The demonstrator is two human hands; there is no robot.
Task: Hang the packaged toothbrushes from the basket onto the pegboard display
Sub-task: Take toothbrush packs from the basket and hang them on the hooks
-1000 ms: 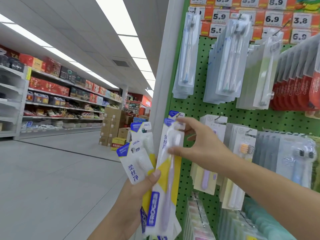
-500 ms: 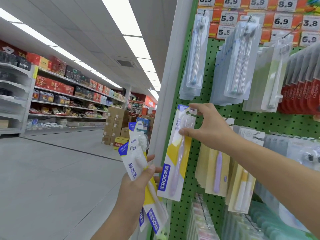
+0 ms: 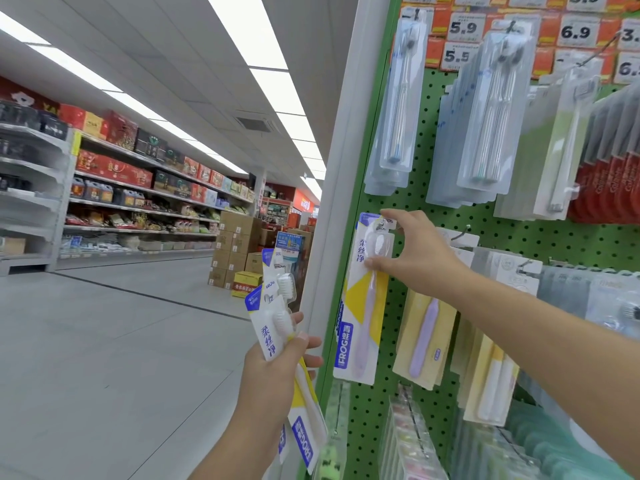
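My right hand [image 3: 417,252] pinches the top of a packaged toothbrush [image 3: 363,317], a white, yellow and blue card with a lilac brush, against the green pegboard [image 3: 412,216] at its left edge. The card's hang hole sits at a metal peg [image 3: 381,224]. My left hand [image 3: 277,368] grips a bundle of toothbrush packs [image 3: 277,327] of the same kind, lower and left of the board, in front of the white upright [image 3: 332,209]. The basket is out of view.
Other toothbrush packs [image 3: 485,112] hang in rows above, right and below, with red price tags [image 3: 464,29] on top. An empty hook [image 3: 460,233] sticks out to the right of my right hand. Left lies an open aisle floor [image 3: 104,341], shelves and stacked cartons [image 3: 235,251].
My right hand has lifted the single pack away from the bundle and up to the peg at the board's left edge. My left hand keeps the bundle, slightly lower.
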